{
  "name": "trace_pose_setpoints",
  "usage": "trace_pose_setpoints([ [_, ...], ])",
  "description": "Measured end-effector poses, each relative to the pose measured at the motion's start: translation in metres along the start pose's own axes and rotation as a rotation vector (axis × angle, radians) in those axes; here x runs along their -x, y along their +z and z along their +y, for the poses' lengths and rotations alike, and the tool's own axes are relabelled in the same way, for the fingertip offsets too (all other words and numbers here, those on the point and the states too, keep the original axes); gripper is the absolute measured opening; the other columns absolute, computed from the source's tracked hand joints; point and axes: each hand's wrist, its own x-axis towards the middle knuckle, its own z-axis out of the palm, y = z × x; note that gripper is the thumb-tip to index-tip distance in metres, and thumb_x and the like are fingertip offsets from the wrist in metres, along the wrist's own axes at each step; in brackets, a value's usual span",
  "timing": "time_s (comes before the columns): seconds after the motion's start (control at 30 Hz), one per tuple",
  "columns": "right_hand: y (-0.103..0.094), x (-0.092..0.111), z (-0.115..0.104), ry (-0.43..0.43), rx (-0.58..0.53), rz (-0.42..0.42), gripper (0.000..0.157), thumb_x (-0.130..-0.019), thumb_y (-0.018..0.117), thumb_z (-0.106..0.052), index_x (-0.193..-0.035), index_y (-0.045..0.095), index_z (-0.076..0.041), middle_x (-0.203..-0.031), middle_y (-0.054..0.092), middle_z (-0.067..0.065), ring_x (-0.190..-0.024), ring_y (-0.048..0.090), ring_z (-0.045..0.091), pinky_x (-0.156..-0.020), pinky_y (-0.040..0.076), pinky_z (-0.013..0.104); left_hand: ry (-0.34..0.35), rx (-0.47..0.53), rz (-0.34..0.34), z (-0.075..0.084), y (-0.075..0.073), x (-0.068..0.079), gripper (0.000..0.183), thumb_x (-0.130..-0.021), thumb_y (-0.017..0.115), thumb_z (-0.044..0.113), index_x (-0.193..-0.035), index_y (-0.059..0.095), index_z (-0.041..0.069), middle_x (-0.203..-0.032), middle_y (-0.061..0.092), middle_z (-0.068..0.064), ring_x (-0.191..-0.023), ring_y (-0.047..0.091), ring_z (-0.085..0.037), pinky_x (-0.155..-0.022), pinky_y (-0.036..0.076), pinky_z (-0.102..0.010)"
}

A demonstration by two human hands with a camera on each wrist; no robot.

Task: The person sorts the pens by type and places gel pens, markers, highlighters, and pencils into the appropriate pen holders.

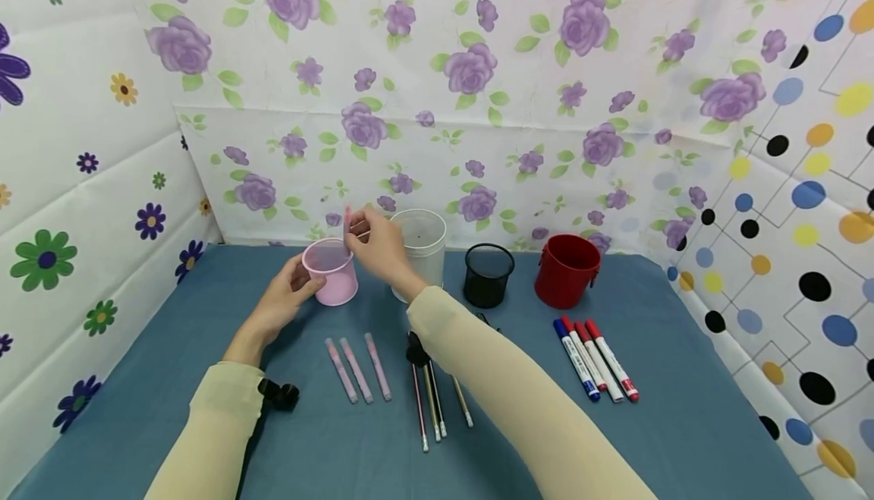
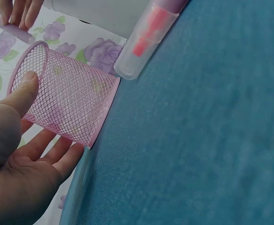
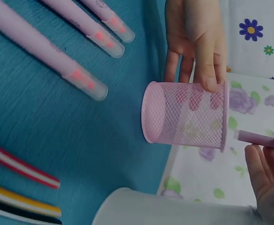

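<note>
My left hand (image 1: 278,301) holds a pink mesh pen cup (image 1: 337,288) from its left side, thumb near the rim and fingers along the wall. The cup stands upright on the table at the back left. Above its right rim, my right hand (image 1: 384,248) pinches a pink highlighter (image 1: 347,221) between thumb and fingers. In the right wrist view the lower end of that highlighter (image 3: 253,138) is just outside the cup's mouth. Three similar highlighters (image 1: 356,369) lie side by side on the cloth in front of the cup.
A white cup (image 1: 432,257), a black mesh cup (image 1: 486,289) and a red cup (image 1: 561,284) stand along the back. Several pencils (image 1: 430,401) lie partly under my right forearm. Blue and red markers (image 1: 592,360) lie on the right of the blue cloth (image 1: 341,454).
</note>
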Motion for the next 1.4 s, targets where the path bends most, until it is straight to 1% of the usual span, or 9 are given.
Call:
trace_pose_setpoints([
  [0.2, 0.013, -0.002, 0.003, 0.023, 0.004, -0.007, 0.015, -0.102, 0.072, -0.012, -0.116, 0.069, -0.009, -0.107, 0.078, 0.006, -0.094, 0.076, 0.018, -0.082, 0.059, 0.021, -0.002, -0.001, 0.003, -0.001, 0.000, 0.001, 0.076, -0.112, 0.059, 0.022, -0.170, 0.014, 0.005, -0.167, 0.031, -0.031, -0.155, 0.032, -0.047, -0.122, 0.032, -0.064],
  [0.37, 0.019, -0.002, 0.005, 0.043, 0.003, -0.025, 0.015, -0.101, 0.072, -0.011, -0.115, 0.069, -0.009, -0.107, 0.078, 0.007, -0.096, 0.076, 0.019, -0.083, 0.059, 0.022, -0.001, 0.001, 0.007, -0.003, -0.001, 0.000, 0.077, -0.111, 0.061, 0.026, -0.171, 0.016, 0.008, -0.166, 0.034, -0.029, -0.154, 0.034, -0.045, -0.121, 0.034, -0.063],
  [0.53, 0.020, -0.001, 0.007, 0.058, 0.005, -0.053, 0.014, -0.099, 0.073, -0.010, -0.113, 0.070, -0.007, -0.105, 0.079, 0.008, -0.096, 0.076, 0.020, -0.084, 0.059, 0.024, 0.001, 0.010, -0.002, -0.003, -0.001, -0.001, 0.078, -0.110, 0.062, 0.028, -0.171, 0.017, 0.010, -0.167, 0.035, -0.026, -0.154, 0.035, -0.043, -0.121, 0.035, -0.062],
  [0.7, 0.019, 0.002, 0.008, 0.084, -0.001, -0.076, 0.016, -0.100, 0.074, -0.011, -0.114, 0.071, -0.006, -0.106, 0.079, 0.009, -0.098, 0.076, 0.021, -0.086, 0.060, 0.026, 0.011, 0.024, -0.008, -0.001, -0.001, -0.001, 0.078, -0.110, 0.063, 0.028, -0.171, 0.017, 0.011, -0.167, 0.034, -0.026, -0.155, 0.035, -0.042, -0.121, 0.036, -0.062],
  [0.9, 0.019, 0.002, 0.009, 0.096, -0.011, -0.076, 0.017, -0.098, 0.075, -0.010, -0.114, 0.071, -0.007, -0.105, 0.079, 0.009, -0.097, 0.075, 0.020, -0.084, 0.060, 0.026, 0.013, 0.025, -0.011, 0.001, 0.000, -0.001, 0.080, -0.109, 0.064, 0.031, -0.171, 0.017, 0.011, -0.167, 0.035, -0.025, -0.155, 0.035, -0.041, -0.121, 0.035, -0.061],
  [1.23, 0.023, -0.001, 0.011, 0.127, -0.006, -0.078, 0.019, -0.098, 0.076, -0.009, -0.116, 0.071, -0.008, -0.104, 0.079, 0.008, -0.095, 0.075, 0.017, -0.078, 0.059, 0.023, 0.008, 0.022, -0.006, 0.002, -0.002, -0.002, 0.078, -0.109, 0.064, 0.030, -0.171, 0.018, 0.011, -0.167, 0.034, -0.026, -0.155, 0.035, -0.043, -0.121, 0.035, -0.062],
  [1.4, 0.025, 0.000, 0.011, 0.131, -0.024, -0.088, 0.020, -0.099, 0.076, -0.009, -0.118, 0.072, -0.008, -0.104, 0.079, 0.008, -0.096, 0.075, 0.018, -0.080, 0.060, 0.024, 0.000, 0.010, 0.002, -0.002, -0.003, -0.001, 0.078, -0.110, 0.063, 0.029, -0.170, 0.017, 0.009, -0.167, 0.033, -0.027, -0.155, 0.034, -0.044, -0.121, 0.034, -0.062],
])
